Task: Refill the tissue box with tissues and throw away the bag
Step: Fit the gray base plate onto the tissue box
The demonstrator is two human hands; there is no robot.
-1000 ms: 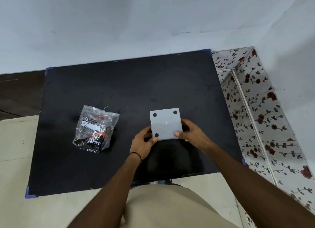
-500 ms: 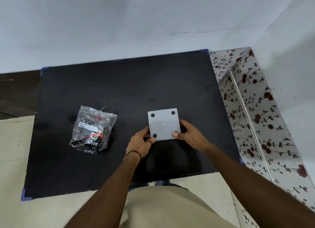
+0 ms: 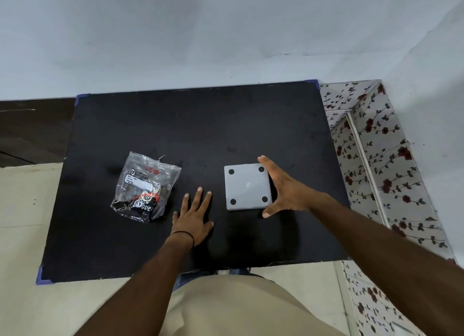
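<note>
The grey square tissue box (image 3: 247, 186) lies on the black table (image 3: 200, 125), right of centre, with a face bearing black round pads at its corners turned up. My right hand (image 3: 283, 189) is spread along the box's right side, forefinger past the far corner and thumb just off the near corner. My left hand (image 3: 194, 216) lies flat on the table with fingers apart, between the box and the bag, touching neither. The clear plastic bag of tissues (image 3: 144, 187), with a white label and black print, lies to the left.
A pale wall rises behind the table's far edge. A low ledge with a floral pattern (image 3: 376, 175) runs along the table's right side. Beige floor tiles (image 3: 22, 210) show at the left and near my body.
Both hands held the box's near edge before. My left hand has let go and moved left onto the table; my right hand has slid along the box's right side and spread out.
</note>
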